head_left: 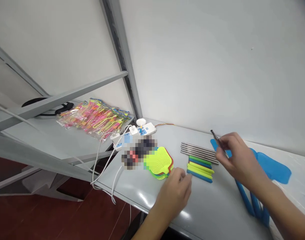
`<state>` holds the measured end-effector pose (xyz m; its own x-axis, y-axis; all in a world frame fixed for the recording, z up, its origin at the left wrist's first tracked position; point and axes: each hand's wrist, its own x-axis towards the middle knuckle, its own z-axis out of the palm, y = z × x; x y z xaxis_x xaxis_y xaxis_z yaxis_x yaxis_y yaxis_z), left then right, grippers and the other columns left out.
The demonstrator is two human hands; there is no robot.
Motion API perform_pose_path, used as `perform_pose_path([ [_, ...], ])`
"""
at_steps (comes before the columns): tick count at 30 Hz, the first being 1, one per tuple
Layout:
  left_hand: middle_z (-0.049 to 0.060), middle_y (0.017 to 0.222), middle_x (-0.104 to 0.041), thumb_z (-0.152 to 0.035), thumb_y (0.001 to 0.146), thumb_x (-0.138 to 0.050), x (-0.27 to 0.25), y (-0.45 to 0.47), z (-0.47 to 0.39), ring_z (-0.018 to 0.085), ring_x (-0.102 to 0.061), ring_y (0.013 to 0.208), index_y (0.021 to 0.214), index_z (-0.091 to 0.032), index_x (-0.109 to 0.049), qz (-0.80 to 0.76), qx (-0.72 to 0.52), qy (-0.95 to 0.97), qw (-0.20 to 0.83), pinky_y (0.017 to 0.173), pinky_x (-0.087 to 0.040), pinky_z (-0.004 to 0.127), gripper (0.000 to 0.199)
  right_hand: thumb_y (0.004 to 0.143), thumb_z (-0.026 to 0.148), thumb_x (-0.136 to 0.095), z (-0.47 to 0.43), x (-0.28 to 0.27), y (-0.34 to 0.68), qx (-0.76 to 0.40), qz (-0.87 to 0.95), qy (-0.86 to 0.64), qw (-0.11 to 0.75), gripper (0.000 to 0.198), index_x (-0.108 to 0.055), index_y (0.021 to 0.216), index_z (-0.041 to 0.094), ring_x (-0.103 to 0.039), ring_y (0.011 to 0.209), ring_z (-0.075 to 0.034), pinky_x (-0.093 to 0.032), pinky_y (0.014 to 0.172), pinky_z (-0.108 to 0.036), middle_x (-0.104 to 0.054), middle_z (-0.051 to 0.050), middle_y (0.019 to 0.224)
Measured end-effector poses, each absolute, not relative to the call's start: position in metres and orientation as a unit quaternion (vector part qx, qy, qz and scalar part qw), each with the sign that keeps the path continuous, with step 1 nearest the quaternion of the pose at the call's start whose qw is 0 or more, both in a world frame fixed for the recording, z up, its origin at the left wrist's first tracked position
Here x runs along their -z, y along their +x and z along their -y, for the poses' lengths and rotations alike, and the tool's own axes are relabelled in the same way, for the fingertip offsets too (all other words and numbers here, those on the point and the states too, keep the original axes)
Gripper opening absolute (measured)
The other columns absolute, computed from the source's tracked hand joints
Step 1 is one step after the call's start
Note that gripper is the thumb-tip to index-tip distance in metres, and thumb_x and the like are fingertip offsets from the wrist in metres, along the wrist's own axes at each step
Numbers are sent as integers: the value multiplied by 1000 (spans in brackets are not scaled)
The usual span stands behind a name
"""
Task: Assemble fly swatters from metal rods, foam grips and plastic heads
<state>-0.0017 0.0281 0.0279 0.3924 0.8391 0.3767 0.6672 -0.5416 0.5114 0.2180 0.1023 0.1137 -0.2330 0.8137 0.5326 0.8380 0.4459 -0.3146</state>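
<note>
My left hand [176, 186] is closed at the neck of a yellow-green perforated fly swatter head [161, 160], its fingertips partly hidden. This head lies on top of a small stack, with red and green edges showing beneath. My right hand [233, 156], raised over the table, pinches a slim metal rod [217, 138] that slants up to the left. Below it several shiny metal rods [198, 152] lie side by side. Next to them sit several coloured handle tubes [199, 170] in green, blue and yellow.
Blue plastic pieces [274, 168] with long blue handles lie at the right. White power strips [147, 128] with plugs and trailing cables stand at the back left. Bagged colourful items [97, 118] rest on the neighbouring shelf, behind a grey metal frame [122, 60].
</note>
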Motion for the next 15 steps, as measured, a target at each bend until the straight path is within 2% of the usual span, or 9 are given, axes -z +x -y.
perform_pose_path([
  [3,8,94,-48,-15,89,-48,-29,18,-32,22,-46,85,105,-17,-59,-468,-243,841,118,72,-46,35,20,89,25,-48,-71,-108,224,-34,760,-559,329,3,-49,91,24,-57,70,-16,-45,60,-27,-56,-2,86],
  [7,8,92,-48,-17,89,-48,-27,24,-32,23,-46,84,89,-17,-61,-485,-201,846,92,72,-46,37,12,91,32,-48,-43,-102,238,-84,695,-621,354,8,-53,90,25,-58,70,-16,-45,58,-27,-61,-1,85],
  [12,9,99,-50,-16,89,-50,-27,21,-33,24,-47,87,119,-21,-56,-502,-203,836,87,76,-46,39,31,90,33,-50,-30,-100,247,-108,660,-636,385,9,-56,91,26,-60,72,-16,-46,62,-26,-62,0,85],
  [15,8,99,-50,-17,90,-50,-27,23,-31,24,-47,88,108,-21,-61,-504,-206,835,84,77,-46,39,22,88,31,-52,-27,-100,246,-103,667,-624,395,8,-57,91,26,-59,71,-16,-46,65,-28,-63,0,85],
])
